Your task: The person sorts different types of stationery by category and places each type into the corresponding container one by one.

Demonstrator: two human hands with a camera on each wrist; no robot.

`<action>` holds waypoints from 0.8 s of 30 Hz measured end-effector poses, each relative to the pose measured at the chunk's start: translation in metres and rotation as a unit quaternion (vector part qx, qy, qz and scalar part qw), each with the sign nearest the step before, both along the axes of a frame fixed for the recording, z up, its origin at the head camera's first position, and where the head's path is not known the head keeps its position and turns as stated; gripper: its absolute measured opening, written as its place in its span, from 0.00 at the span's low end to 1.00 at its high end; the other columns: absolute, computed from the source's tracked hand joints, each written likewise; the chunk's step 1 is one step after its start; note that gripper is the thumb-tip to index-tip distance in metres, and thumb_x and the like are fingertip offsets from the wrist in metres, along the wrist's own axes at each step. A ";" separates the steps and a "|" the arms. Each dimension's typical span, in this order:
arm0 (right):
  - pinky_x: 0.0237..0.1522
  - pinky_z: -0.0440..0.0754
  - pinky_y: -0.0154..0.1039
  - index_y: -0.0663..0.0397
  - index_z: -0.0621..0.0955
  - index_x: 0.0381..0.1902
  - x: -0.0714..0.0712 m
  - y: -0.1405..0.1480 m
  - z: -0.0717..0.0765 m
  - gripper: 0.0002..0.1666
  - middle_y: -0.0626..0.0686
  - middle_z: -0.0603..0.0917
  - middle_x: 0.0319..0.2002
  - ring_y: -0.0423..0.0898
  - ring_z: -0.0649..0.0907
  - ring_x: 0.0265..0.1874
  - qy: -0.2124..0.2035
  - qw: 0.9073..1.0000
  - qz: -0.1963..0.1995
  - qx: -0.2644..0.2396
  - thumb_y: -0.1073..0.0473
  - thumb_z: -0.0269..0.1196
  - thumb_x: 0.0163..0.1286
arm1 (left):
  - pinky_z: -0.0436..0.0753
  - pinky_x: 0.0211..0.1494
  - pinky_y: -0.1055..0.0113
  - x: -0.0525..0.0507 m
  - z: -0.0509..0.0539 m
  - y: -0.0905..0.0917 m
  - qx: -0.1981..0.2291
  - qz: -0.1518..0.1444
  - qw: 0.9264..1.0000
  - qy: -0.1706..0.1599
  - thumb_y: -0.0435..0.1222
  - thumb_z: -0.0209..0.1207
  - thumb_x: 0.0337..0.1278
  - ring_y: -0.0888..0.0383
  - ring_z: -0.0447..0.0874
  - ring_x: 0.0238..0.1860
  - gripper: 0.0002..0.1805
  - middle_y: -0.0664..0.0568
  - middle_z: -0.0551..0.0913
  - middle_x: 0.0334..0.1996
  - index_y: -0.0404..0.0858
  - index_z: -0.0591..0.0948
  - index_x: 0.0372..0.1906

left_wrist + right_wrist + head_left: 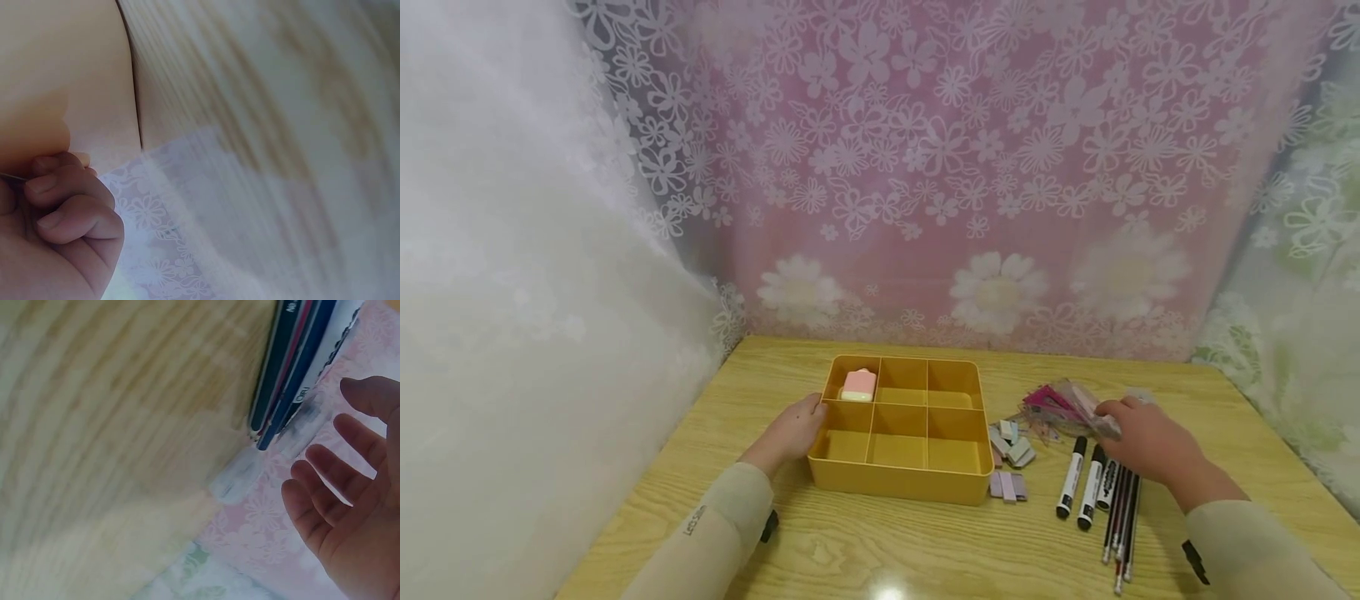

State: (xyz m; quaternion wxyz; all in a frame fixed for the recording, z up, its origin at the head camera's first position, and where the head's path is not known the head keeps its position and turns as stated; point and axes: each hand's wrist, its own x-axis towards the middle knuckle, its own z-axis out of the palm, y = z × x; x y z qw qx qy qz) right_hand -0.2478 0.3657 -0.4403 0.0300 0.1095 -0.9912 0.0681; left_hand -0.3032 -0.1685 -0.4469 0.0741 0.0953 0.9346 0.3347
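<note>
A yellow box (pixel 901 482) divided into several compartments stands on the table. Its back left compartment holds a pink and cream eraser-like item (pixel 858 385). My left hand (pixel 796 427) grips the box's left wall; in the left wrist view, the curled fingers (pixel 81 219) meet the box's edge. Over the stationery on the right hovers my right hand (pixel 1153 440), its fingers spread and apart in the right wrist view with nothing held. Below and beside it lie black-capped white markers (pixel 1071 479), a bundle of pencils (pixel 1122 525) and clear and pink rulers (pixel 1052 403).
Small pastel erasers (pixel 1019 452) lie against the box's right side, with a lilac item (pixel 1008 486) in front of them. A translucent piece (pixel 237 477) lies past the pencil ends. Floral curtains (pixel 985 167) enclose the wooden table (pixel 850 550) at the back and sides.
</note>
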 end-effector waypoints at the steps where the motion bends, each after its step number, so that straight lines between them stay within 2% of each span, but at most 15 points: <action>1: 0.42 0.78 0.68 0.63 0.79 0.59 -0.001 0.002 -0.001 0.28 0.76 0.74 0.57 0.77 0.76 0.50 -0.002 1.000 -0.006 0.000 0.54 0.69 0.64 | 0.63 0.72 0.43 0.000 0.000 0.000 0.000 -0.001 1.000 0.001 0.44 0.35 0.83 0.41 0.67 0.71 0.28 0.38 0.72 0.69 0.32 0.67 0.73; 5: 0.42 0.78 0.68 0.65 0.76 0.62 -0.005 0.008 -0.006 0.33 0.80 0.69 0.61 0.77 0.75 0.52 -0.021 1.000 -0.019 -0.005 0.53 0.70 0.64 | 0.63 0.72 0.43 0.001 -0.001 0.001 0.003 0.000 1.000 0.000 0.44 0.35 0.83 0.41 0.67 0.71 0.28 0.39 0.72 0.69 0.32 0.67 0.73; 10: 0.35 0.81 0.62 0.65 0.75 0.63 -0.005 0.008 -0.010 0.32 0.77 0.72 0.57 0.70 0.81 0.45 -0.033 0.999 -0.025 -0.014 0.56 0.69 0.64 | 0.63 0.72 0.42 0.001 -0.002 0.000 0.004 0.003 1.000 -0.003 0.44 0.35 0.83 0.41 0.67 0.71 0.27 0.39 0.72 0.69 0.32 0.67 0.73; 16: 0.31 0.80 0.57 0.65 0.73 0.65 -0.007 0.007 -0.012 0.33 0.78 0.70 0.59 0.67 0.82 0.42 -0.040 0.998 -0.035 -0.024 0.58 0.67 0.64 | 0.64 0.72 0.42 0.002 0.001 -0.001 -0.002 0.002 1.000 0.001 0.44 0.35 0.83 0.41 0.67 0.71 0.27 0.39 0.72 0.69 0.32 0.67 0.73; 20: 0.27 0.76 0.51 0.66 0.71 0.66 -0.006 0.007 -0.011 0.34 0.79 0.68 0.61 0.60 0.82 0.35 -0.046 0.997 -0.044 -0.032 0.59 0.64 0.65 | 0.64 0.72 0.43 0.002 0.002 0.000 -0.003 -0.001 1.000 -0.002 0.45 0.35 0.83 0.41 0.67 0.71 0.28 0.39 0.72 0.69 0.32 0.66 0.73; 24: 0.26 0.74 0.51 0.67 0.72 0.65 -0.005 0.007 -0.008 0.31 0.77 0.72 0.57 0.56 0.80 0.31 -0.033 0.997 -0.055 -0.031 0.57 0.61 0.67 | 0.64 0.72 0.43 0.002 0.002 0.001 -0.004 -0.001 1.000 -0.005 0.45 0.35 0.83 0.42 0.67 0.71 0.28 0.40 0.72 0.69 0.33 0.66 0.74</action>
